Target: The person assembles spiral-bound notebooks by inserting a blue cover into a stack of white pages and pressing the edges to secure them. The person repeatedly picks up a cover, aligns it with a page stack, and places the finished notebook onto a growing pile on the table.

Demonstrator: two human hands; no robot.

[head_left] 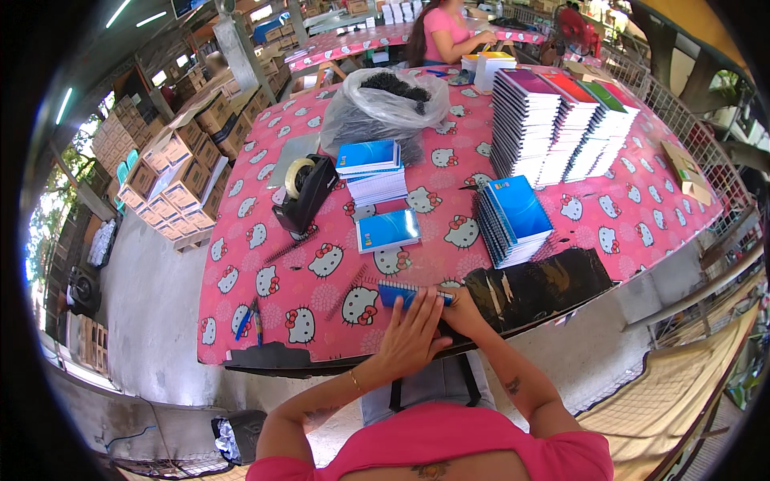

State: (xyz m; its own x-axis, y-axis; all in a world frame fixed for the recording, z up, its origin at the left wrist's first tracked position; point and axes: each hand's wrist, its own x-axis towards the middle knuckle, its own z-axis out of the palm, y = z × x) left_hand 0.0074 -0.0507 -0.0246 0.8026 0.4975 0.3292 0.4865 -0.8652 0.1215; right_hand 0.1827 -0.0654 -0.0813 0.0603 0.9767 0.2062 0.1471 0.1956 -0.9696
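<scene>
A small blue notebook [398,293] with a row of binding holes or coil along its far edge lies at the table's near edge. My left hand [415,330] rests on it, fingers stretched out and slightly apart. At the notebook's right end my right hand [465,311] is closed, its fingers curled around that end; a small item in them could be hidden. Just beyond lies a blue-covered booklet stack [388,231], with a taller one [375,186] behind it. To the right stands a pile of spiral-bound blue notebooks [517,212]. Loose dark binding coils [347,293] lie left of my hands.
A black tape dispenser [306,195] stands left, near a clear bag of black coils [377,112]. Tall notebook stacks [525,128] fill the far right. Pens [244,322] lie near the left corner; a black patch [545,290] covers the right edge. Another person [451,36] works beyond.
</scene>
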